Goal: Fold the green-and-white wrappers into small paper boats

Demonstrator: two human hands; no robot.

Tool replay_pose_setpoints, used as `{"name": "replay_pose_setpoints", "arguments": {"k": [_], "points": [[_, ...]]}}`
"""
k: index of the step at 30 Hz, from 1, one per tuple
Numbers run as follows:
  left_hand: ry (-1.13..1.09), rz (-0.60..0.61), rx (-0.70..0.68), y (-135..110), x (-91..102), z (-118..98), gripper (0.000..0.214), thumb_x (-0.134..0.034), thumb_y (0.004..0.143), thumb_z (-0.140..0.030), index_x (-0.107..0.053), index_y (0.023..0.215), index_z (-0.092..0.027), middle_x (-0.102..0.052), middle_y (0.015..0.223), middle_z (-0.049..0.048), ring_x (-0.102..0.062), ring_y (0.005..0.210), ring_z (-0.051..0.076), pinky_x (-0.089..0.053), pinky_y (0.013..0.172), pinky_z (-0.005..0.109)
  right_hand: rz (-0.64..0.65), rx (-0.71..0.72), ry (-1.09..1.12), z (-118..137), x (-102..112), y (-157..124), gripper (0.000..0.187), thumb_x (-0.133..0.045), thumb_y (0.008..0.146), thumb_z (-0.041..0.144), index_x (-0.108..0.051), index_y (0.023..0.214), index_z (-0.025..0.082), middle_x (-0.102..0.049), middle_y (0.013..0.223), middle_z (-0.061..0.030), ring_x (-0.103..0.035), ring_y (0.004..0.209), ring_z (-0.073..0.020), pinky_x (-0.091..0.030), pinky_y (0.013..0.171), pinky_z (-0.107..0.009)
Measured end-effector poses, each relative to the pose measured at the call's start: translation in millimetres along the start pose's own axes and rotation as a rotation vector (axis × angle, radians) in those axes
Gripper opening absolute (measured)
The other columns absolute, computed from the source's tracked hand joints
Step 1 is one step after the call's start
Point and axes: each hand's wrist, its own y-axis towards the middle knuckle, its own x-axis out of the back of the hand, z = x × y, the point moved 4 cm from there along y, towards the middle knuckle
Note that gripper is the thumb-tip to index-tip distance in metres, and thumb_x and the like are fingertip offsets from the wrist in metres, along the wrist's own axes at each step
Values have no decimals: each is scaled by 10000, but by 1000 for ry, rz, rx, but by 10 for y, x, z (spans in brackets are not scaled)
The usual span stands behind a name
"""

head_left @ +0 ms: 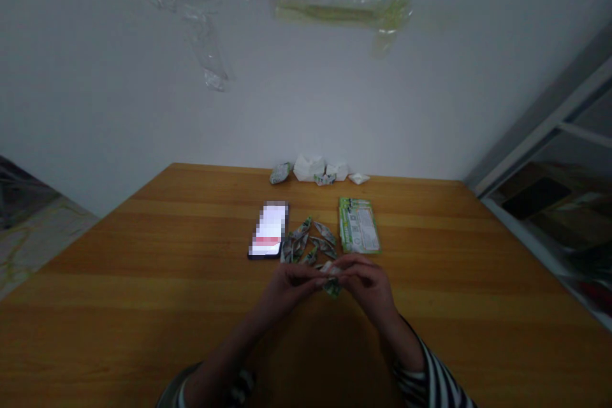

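A small folded piece of green-and-white printed paper [331,288] is pinched between my two hands above the front of the table. My left hand [292,285] grips its left side with thumb and fingers pressed together. From the right, my right hand [367,282] pinches the other side, its fingertips close to the left ones and partly covering the paper. Just beyond my hands lie several folded, pointed paper pieces [300,243] in a loose group. To their right is a flat stack of green-and-white printed sheets [359,226].
Left of the folded pieces lies a phone [268,229] with its screen lit. Crumpled white tissue [309,168] and a crumpled printed wrapper [280,173] sit at the wooden table's [167,280] back edge, against the wall [306,89]. A shelf frame [549,127] stands at right.
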Motion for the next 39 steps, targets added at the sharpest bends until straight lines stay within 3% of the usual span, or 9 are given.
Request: {"name": "replay_pose_setpoints", "arguments": {"k": [5,11,16,21,26,30,39], "points": [[201,-103,-132,-26,17,-21,143,-678,791,-266,-800,759,-200,-780,723,45,-673,668,207,-489,645,260,-95,-6,-9,-52,35,-10,91,-770,735,322,-771,704,237,-672,841,-56,-640,811,-202,-520,726,-321],[138,-170,-92,-43,37,77,168,-659,807,-277,-766,714,-187,-720,613,17,-623,568,160,-471,558,223,-19,-43,-65,-46,50,-21,152,-773,734,280,-782,882,247,-720,803,-53,-664,766,-202,-535,665,-297],[90,-129,-127,-18,20,70,218,-679,778,-214,-769,977,-228,-793,906,43,-709,769,213,-537,697,270,-19,8,-91,-1,91,-39,121,-759,752,233,-784,870,246,-739,789,-53,-679,745,-197,-543,666,-296],[141,-160,-129,-7,29,79,193,-706,750,-212,-787,925,-224,-793,927,53,-730,810,253,-549,781,328,-92,-15,-15,-35,72,-54,46,-791,706,193,-779,739,222,-722,742,-41,-668,685,-173,-535,625,-261],[-2,-135,-22,2,-16,128,216,-719,753,-282,-777,950,-214,-781,975,52,-723,881,267,-552,820,349,-175,-63,-4,-38,60,-62,88,-762,707,133,-755,660,207,-717,694,-28,-658,650,-156,-518,607,-231],[-190,-149,52,15,-48,169,386,-771,708,-306,-728,1078,-205,-755,1061,68,-709,941,273,-552,831,346,-209,-87,29,-45,57,-69,108,-741,715,122,-741,636,196,-708,674,-25,-652,638,-154,-513,595,-225],[-418,-256,130,38,-81,326,372,-801,682,-334,-762,996,-138,-768,1009,129,-721,893,267,-551,825,337,-257,-173,84,-101,-40,-85,63,-759,687,148,-739,636,179,-706,665,-29,-645,637,-153,-510,599,-233]]}}
